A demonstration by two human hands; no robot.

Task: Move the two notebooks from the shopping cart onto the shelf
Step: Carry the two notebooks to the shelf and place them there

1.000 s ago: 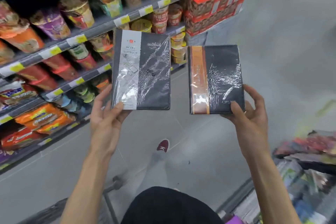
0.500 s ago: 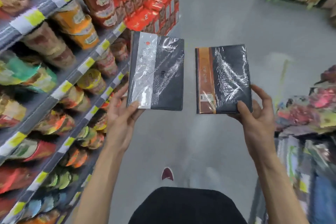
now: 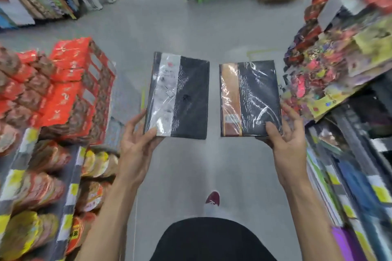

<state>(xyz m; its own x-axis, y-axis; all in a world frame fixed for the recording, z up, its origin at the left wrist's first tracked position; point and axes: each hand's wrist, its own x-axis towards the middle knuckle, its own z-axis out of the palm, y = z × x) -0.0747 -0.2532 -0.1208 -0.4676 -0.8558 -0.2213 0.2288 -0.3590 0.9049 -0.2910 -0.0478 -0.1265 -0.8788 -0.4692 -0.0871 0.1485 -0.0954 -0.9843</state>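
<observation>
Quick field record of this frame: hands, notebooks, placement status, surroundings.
left hand: pinches silver-band notebook at its lower left corner
right hand: grips orange-band notebook at its lower right corner
notebooks: side by side, apart, plastic-wrapped, held over the aisle floor
shelf placement: not yet done
left side: red packs, cup noodles
right side: colourful goods, blurred

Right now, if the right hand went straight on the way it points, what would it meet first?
Nothing close: the right hand, holding its notebook, points down the aisle over bare floor. The packets on the right shelf lie just beside that line, but depth is unclear.
</observation>
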